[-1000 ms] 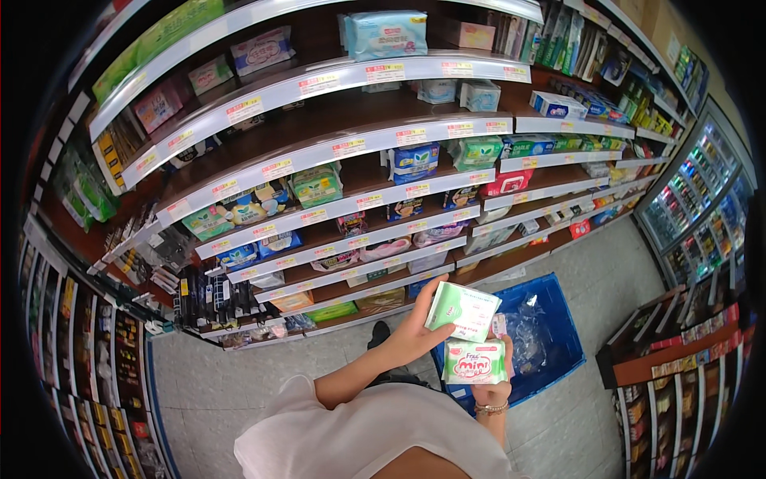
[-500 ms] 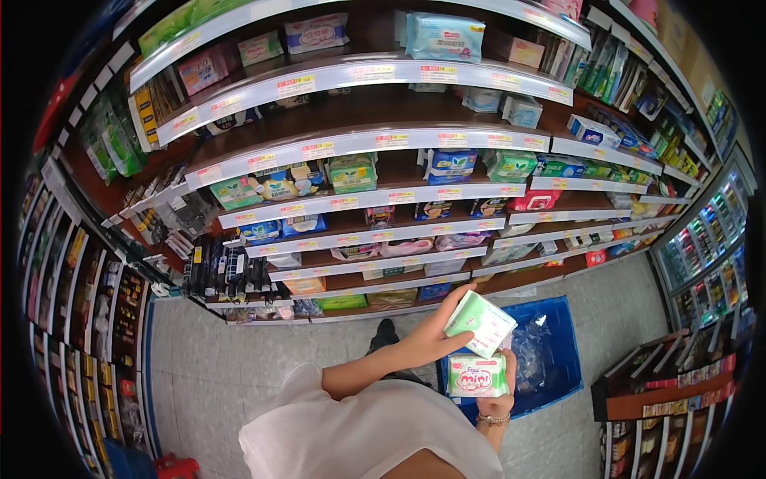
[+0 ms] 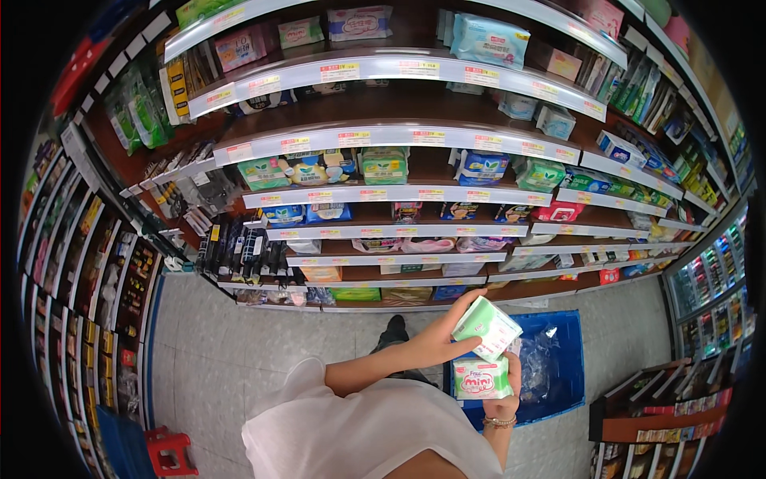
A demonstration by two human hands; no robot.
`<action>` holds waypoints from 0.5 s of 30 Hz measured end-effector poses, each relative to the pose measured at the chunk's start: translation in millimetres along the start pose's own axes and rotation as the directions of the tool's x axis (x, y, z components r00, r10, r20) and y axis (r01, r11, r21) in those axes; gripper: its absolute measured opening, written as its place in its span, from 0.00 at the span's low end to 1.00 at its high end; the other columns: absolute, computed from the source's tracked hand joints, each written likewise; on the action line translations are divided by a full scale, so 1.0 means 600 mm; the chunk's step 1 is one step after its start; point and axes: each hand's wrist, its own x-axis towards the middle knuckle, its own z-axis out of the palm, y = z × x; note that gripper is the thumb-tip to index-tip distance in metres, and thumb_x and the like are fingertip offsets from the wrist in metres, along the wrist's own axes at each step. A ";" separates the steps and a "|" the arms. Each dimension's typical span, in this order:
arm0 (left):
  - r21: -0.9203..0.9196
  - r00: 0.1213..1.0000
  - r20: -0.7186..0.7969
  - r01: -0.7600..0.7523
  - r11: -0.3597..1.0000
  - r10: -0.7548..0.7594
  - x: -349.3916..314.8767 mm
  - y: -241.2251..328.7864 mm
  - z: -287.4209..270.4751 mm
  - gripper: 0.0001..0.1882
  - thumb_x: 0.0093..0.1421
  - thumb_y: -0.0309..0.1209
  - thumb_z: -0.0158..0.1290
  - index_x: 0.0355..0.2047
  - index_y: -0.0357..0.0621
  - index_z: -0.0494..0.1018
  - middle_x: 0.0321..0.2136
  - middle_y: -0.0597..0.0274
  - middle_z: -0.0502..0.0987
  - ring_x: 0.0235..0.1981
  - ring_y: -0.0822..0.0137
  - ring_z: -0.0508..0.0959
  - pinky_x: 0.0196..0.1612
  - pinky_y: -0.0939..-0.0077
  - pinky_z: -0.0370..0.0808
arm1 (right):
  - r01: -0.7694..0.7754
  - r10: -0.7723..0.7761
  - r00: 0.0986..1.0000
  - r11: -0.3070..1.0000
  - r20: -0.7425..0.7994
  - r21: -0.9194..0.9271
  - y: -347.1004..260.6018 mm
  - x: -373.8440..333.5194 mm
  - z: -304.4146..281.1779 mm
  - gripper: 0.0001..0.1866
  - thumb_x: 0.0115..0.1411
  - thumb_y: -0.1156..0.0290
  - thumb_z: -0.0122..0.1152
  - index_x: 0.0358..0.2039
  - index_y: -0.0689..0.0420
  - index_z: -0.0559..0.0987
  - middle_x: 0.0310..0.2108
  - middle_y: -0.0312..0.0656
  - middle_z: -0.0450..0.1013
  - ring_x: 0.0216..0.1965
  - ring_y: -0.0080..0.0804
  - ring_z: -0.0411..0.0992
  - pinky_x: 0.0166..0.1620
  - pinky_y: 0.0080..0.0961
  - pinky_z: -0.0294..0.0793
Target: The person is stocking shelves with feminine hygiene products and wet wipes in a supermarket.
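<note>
My left hand (image 3: pixel 456 339) is closed around one green-and-white packet of sanitary pads (image 3: pixel 488 329), held tilted with its thumb across the front. Just below it, my right hand (image 3: pixel 513 385) grips a second green-and-white packet of sanitary pads (image 3: pixel 481 378) by its right side, with pink print facing up. The two packets are close together, the upper one slightly overlapping the lower. Both are held over the left part of a blue plastic crate (image 3: pixel 581 359) on the floor. Crumpled clear plastic wrapping (image 3: pixel 539 363) lies inside the crate.
Ahead stands a curved-looking shelf unit (image 3: pixel 415 137) with packs of pads and wipes. A light blue wipes pack (image 3: pixel 490 41) sits high up. Racks line the left side. A red stool (image 3: pixel 169 452) is at lower left, a low display rack (image 3: pixel 662 411) at right, a glass-door fridge (image 3: pixel 710 291) beyond.
My view has turned slightly left, so the shelves appear shifted to the right and the red stool shows more fully. Both hands keep hold of their packets in nearly the same pose.
</note>
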 end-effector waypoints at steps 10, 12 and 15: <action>-0.017 1.000 -0.001 -0.012 1.000 0.012 0.003 -0.002 0.002 0.38 0.53 0.21 0.48 0.61 0.47 0.42 0.55 0.57 0.54 0.55 0.66 0.57 0.54 0.72 0.58 | 0.026 -0.026 0.999 0.999 -0.033 0.018 0.012 -0.006 -0.003 0.44 0.24 0.80 0.54 0.51 0.61 0.61 0.48 0.47 0.63 0.50 0.41 0.64 0.53 0.37 0.65; 0.010 1.000 0.008 -0.027 1.000 0.027 0.005 -0.003 0.003 0.38 0.53 0.21 0.48 0.61 0.47 0.42 0.54 0.57 0.54 0.55 0.66 0.57 0.54 0.72 0.58 | 0.015 -0.014 1.000 1.000 -0.026 0.024 0.013 -0.009 -0.010 0.46 0.23 0.78 0.55 0.52 0.62 0.60 0.51 0.50 0.61 0.54 0.44 0.60 0.56 0.38 0.60; 0.005 1.000 0.020 -0.010 1.000 0.010 0.007 -0.003 0.005 0.38 0.53 0.21 0.48 0.61 0.47 0.42 0.54 0.57 0.54 0.55 0.66 0.57 0.54 0.72 0.57 | 0.027 -0.026 0.998 0.999 -0.060 0.027 0.009 -0.008 0.000 0.43 0.24 0.80 0.54 0.51 0.62 0.61 0.47 0.47 0.63 0.50 0.41 0.64 0.53 0.36 0.65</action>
